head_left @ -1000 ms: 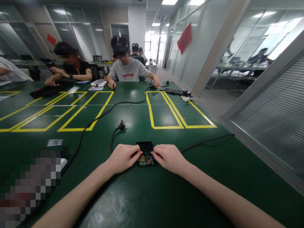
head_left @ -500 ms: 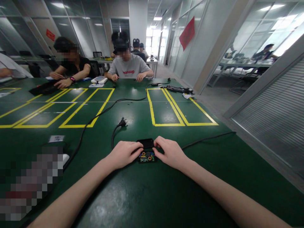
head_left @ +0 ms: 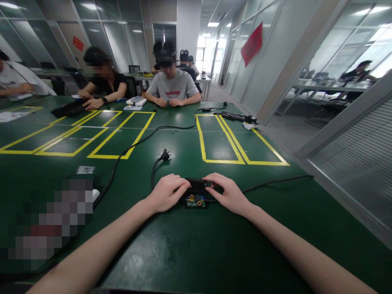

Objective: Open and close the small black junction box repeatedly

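A black plastic case cover [head_left: 197, 185] is held by its two ends between my hands, tilted up just behind an open power adapter. My left hand [head_left: 170, 192] pinches the cover's left end with thumb and fingers. On the opposite end, my right hand [head_left: 227, 193] grips with its thumb and fingertips. In front of the cover lies the adapter's circuit board [head_left: 196, 200], with copper-coloured coils and a green base, in a dark lower shell. Whether the cover touches that shell I cannot tell.
A black power plug [head_left: 165, 155] and its cord lie beyond my left hand. A long black cable [head_left: 114, 165] crosses the green table [head_left: 171, 253]. Yellow tape frames, a blurred-out item at left and a folded black stand [head_left: 239, 117] are farther off. Co-workers sit across.
The view has turned slightly left, so the scene sits farther right. The cover now looks tilted more upright and nearer the circuit board, still between both hands.
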`<state>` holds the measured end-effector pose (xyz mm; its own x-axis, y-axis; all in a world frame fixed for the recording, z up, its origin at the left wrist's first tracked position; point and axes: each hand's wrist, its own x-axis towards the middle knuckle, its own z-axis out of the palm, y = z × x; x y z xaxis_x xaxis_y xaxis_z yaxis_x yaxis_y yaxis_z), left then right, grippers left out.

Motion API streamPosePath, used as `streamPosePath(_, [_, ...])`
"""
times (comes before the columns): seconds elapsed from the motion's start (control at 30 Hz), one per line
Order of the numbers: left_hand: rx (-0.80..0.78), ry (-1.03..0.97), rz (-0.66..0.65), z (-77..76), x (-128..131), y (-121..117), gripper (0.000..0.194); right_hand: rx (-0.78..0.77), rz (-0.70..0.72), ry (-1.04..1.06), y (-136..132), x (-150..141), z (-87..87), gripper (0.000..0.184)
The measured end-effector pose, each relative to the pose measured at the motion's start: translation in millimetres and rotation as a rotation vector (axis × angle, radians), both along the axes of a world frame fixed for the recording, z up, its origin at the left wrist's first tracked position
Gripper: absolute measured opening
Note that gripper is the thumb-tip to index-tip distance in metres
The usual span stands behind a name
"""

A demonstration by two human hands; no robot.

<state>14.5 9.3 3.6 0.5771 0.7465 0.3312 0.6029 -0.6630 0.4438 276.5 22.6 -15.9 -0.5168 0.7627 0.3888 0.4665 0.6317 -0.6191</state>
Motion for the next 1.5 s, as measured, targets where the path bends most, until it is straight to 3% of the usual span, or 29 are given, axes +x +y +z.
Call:
streamPosePath(0.13, [-0.083, -0.19, 0.116, -4.6, 1, -1, 0.037, -0.263, 0.011, 0.24, 3, 6, 1.9, 0.024])
streamPosePath(0.23, [-0.141, -0.265, 0.135, -5.8, 1, 0, 0.036, -0.347, 0.007, 0.309, 2, 6, 2.8, 0.022])
streamPosePath(0.4, [-0.243, -0.368, 0.188, -3.3, 2, 2, 0.041, -0.283, -0.059, 0.357, -5, -3, 1.2, 0.021])
streamPosePath(0.57, [-0.382, -0.377, 0.13, 1.6, 1, 4, 0.046, -0.177, -0.078, 0.36, -11, -10, 1.0, 0.016])
streamPosePath(0.93, [-0.656, -0.569, 0.091, -2.3, -1, 14, 0.034, -0.2, -0.103, 0.36, -10, -12, 1.0, 0.019])
streamPosePath(1.23, [-0.698, -0.611, 0.072, -3.9, -3, 16, 0.031, -0.421, -0.071, 0.369, -7, -10, -3.0, 0.027])
streamPosePath(1.5, [-0.683, -0.571, 0.09, -4.3, -3, 16, 0.029, -0.446, -0.054, 0.371, -6, -9, -1.7, 0.029])
